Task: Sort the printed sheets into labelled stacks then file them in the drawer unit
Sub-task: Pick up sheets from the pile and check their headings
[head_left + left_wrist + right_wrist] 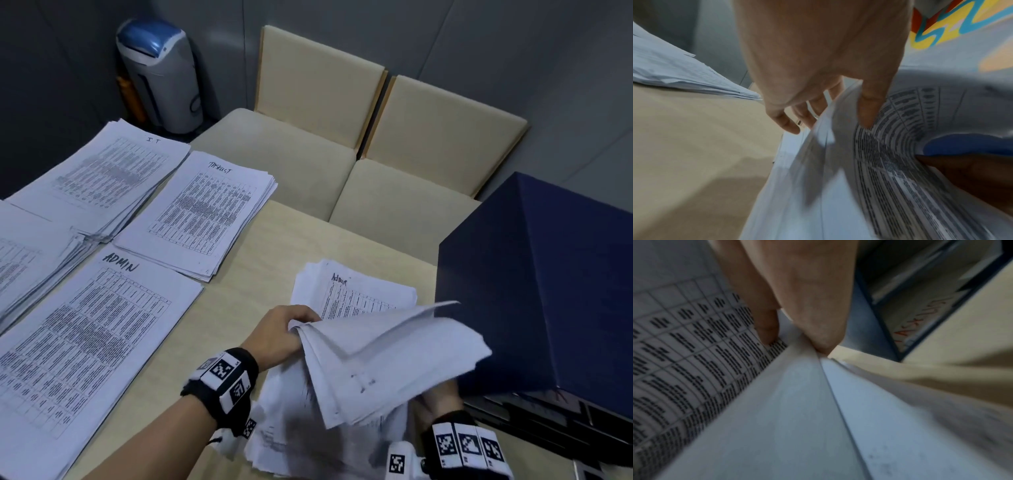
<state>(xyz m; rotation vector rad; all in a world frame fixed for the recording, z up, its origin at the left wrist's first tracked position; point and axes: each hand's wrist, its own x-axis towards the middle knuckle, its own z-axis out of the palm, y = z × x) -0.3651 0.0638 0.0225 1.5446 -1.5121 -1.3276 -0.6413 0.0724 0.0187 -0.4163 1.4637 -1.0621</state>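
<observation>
A thick bundle of printed sheets (387, 359) is lifted and bent over a loose pile (356, 291) whose top sheet reads "Admin". My left hand (284, 332) pinches the bundle's left edge, thumb on the printed side (869, 104). My right hand (442, 401) grips the bundle's near right edge from below, mostly hidden by paper in the head view; the right wrist view shows its thumb (766, 324) pressing on the printed sheets (694, 353). The dark blue drawer unit (548, 284) stands just to the right. Labelled stacks lie at left: "ADMIN" (85, 342), "IT" (113, 174) and a third (205, 209).
A further stack (27, 260) lies at the far left edge. Two beige chairs (342, 137) stand beyond the table (239, 308). A grey and blue bin (161, 72) stands in the back corner. An open drawer compartment (920, 305) shows beside the right hand.
</observation>
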